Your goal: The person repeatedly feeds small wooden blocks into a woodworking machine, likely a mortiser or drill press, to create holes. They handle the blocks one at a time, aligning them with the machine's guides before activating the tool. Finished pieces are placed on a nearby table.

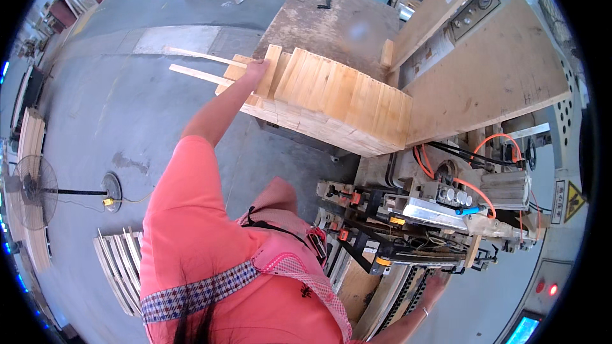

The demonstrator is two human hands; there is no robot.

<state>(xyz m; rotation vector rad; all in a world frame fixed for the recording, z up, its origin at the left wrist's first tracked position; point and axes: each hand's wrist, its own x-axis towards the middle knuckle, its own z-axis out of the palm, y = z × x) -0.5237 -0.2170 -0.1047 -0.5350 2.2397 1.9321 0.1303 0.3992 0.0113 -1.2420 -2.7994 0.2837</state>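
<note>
My left arm reaches forward to a row of pale wooden boards [344, 92] stacked on a worn brown table. My left hand [257, 70] is closed on a wooden board [271, 69] at the row's left end, which stands slightly apart from the tight row. Two thin wooden strips [201, 74] jut out to the left beside that hand. Low on the right, my right hand [436, 285], with a band at the wrist, is beside the machine [408, 216] and its chain track [408, 299]. Its fingertips are partly hidden by the machine, so their grip does not show.
The table [306, 13] carries a small black object [325, 2]. Large wooden panels [491, 70] stand at the right, around a gauge panel. Orange hoses [475, 188] run over the machine. A standing fan [38, 191] and a pile of wooden strips [118, 267] are at the left.
</note>
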